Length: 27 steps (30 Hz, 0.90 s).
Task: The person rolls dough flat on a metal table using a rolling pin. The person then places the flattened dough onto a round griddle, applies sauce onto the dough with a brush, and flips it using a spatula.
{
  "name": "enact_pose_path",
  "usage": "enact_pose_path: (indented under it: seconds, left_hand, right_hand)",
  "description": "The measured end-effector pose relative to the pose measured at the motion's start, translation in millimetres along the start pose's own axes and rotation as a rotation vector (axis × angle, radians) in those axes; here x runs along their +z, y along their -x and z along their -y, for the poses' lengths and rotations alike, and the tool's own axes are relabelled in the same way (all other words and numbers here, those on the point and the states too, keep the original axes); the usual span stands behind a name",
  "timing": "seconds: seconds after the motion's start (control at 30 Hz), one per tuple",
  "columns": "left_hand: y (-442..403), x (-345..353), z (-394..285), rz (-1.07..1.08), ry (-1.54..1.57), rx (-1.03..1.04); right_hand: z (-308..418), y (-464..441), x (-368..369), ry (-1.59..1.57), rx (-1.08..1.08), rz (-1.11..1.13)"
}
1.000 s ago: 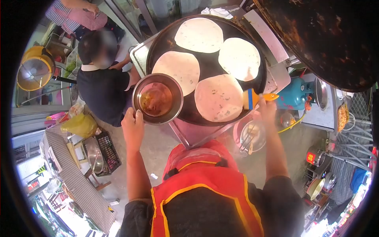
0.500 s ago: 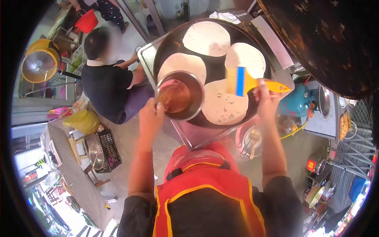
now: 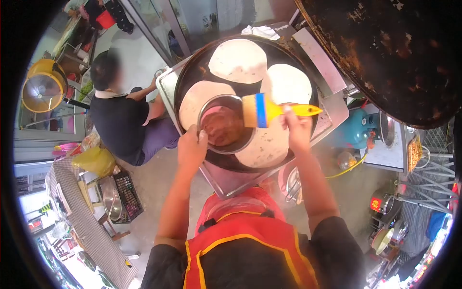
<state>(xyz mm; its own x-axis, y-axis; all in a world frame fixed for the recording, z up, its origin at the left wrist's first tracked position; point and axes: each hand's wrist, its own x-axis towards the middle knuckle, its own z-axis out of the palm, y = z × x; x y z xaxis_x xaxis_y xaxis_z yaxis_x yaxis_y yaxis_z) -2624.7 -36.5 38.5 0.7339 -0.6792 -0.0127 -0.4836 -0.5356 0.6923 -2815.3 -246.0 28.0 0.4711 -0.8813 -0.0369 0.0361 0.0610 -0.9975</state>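
Observation:
My left hand grips the near-left rim of a round metal bowl with reddish-brown liquid inside. In my right hand is a wide brush with a yellow handle, a blue band and pale bristles. The bristle tips reach the bowl's right rim; whether they touch it I cannot tell. Below both hands lies a large round dark griddle. Several flat dough rounds rest on it: one at the far side, one at the right, one at the left, and a speckled near one, partly covered.
A big dark round lid hangs at the upper right. A co-worker sits left of the griddle's metal-edged stand. To the right are a teal gas cylinder and a yellow hose. A black crate stands at left.
The brush has moved left and down from above the near dough round to the bowl's right rim. The bowl has shifted slightly right over the griddle. The whole view has shifted a little.

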Motion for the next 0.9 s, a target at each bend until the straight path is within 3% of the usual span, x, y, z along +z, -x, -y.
enact_pose_path:
  seconds: [0.1,0.2,0.33,0.43,0.5,0.53,0.57,0.63,0.67,0.7,0.8,0.83,0.87,0.9]
  left_hand:
    - [0.0,-3.5,2.6,-0.09,0.0,0.016]
    - [8.7,-21.1,-25.3,-0.116,-0.058,-0.044]
    - [17.1,-31.9,-24.7,-0.112,-0.112,-0.091]
    - [20.7,-29.5,-13.8,-0.133,-0.128,-0.065]
    - [21.1,-28.2,-15.1,-0.113,-0.076,-0.13]
    - [21.7,-27.7,-16.4,-0.108,-0.066,-0.153]
    - [22.2,-27.3,-17.8,-0.102,-0.056,-0.177]
    - [19.8,-27.6,-19.7,-0.094,-0.069,-0.189]
    - [19.7,-27.1,-20.0,-0.108,-0.079,-0.168]
    - [19.9,-26.1,-20.3,-0.124,-0.086,-0.149]
    - [17.6,-26.2,-27.1,-0.118,-0.042,-0.158]
    - [18.0,-27.9,-29.1,-0.11,-0.02,-0.174]
    - [18.1,-28.3,-29.7,-0.112,-0.029,-0.158]
    - [18.4,-28.5,-29.8,-0.114,-0.04,-0.144]
  right_hand:
    - [-8.5,-36.0,-38.7,-0.232,0.069,-0.188]
    - [-81.4,-83.1,-84.5,-0.043,0.249,-0.351]
    - [-114.0,-143.8,-155.7,0.571,-0.137,-0.475]
    - [-77.6,-173.0,-136.4,1.216,-0.421,-0.411]
    - [-98.5,-198.4,-113.7,1.388,-0.647,-0.212]
    - [-111.4,-194.2,-89.6,1.457,-0.69,-0.094]
    - [-123.7,-190.7,-54.0,1.277,-0.59,-0.05]
    - [-110.7,-145.7,1.5,1.66,-0.585,0.256]
    - [-122.9,-136.0,9.5,1.268,-0.788,0.272]
    - [-81.4,-113.4,29.9,1.147,-0.633,0.271]
    - [-62.9,-135.5,28.2,0.955,-0.204,0.114]
    - [-46.4,-143.7,13.3,0.578,-0.021,0.009]
    - [-106.9,-198.9,-22.8,0.767,0.041,-0.105]
    - [-142.0,-230.0,-58.6,0.347,-0.154,-0.189]
